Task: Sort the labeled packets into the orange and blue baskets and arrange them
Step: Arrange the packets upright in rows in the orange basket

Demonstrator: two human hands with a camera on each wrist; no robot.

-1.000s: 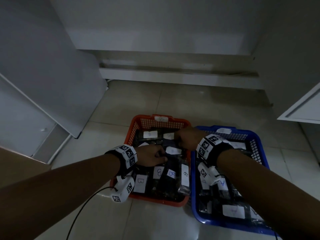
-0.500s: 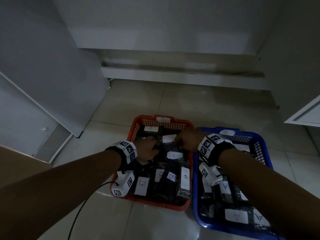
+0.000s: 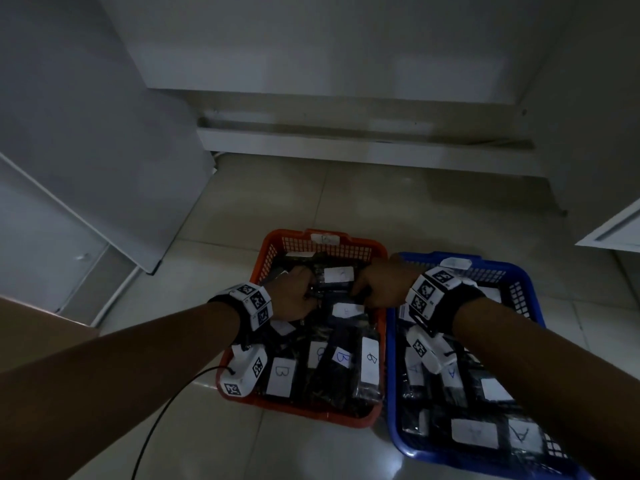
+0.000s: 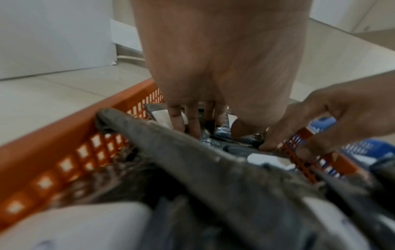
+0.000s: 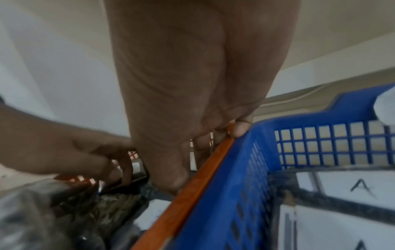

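Orange basket on the floor is the anchor here: dark packets with white B labels fill it, and the blue basket, touching its right wall, holds the A-labelled ones. Both hands work at its far end. The left hand has its fingers bent down onto a packet there; the right hand, by the right wall, curls its fingers down likewise. Whether either truly pinches, I cannot tell. Best to press that packet flat, label up.
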